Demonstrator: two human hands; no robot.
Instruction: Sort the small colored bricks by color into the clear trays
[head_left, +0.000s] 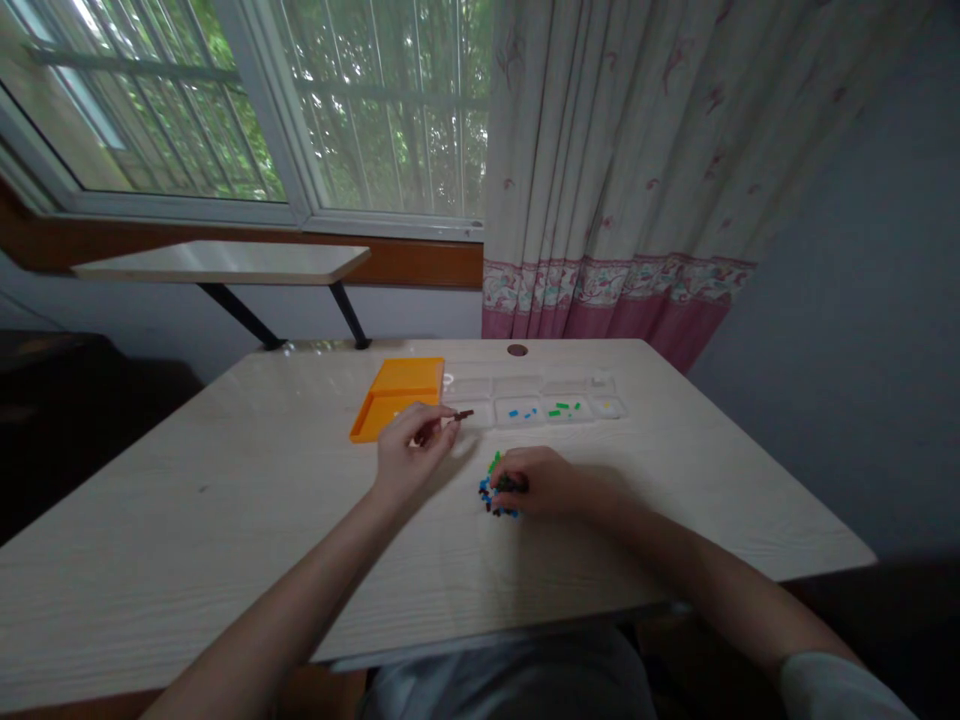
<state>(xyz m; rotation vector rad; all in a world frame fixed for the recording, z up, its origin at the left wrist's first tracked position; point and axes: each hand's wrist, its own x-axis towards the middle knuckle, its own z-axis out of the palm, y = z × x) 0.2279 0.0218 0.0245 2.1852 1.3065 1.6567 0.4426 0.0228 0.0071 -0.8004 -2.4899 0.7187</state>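
My left hand (pixel 409 450) pinches a small dark red piece (pixel 463 414) between fingertips, held just in front of the clear compartment tray (pixel 540 386). My right hand (pixel 544 480) rests curled on the table over a little pile of mixed pieces (pixel 493 492), blue, green and dark ones; its fingers close on a dark piece at the pile. The tray's near compartments hold blue pieces (pixel 521 411), green pieces (pixel 564 408) and a yellow piece (pixel 606 405).
An orange lid or shallow tray (pixel 397 396) lies left of the clear tray. The light wooden table (pixel 225 500) has a cable hole (pixel 517 350) near its far edge. Behind stand a window, a small shelf (pixel 217 262) and a patterned curtain (pixel 622 150).
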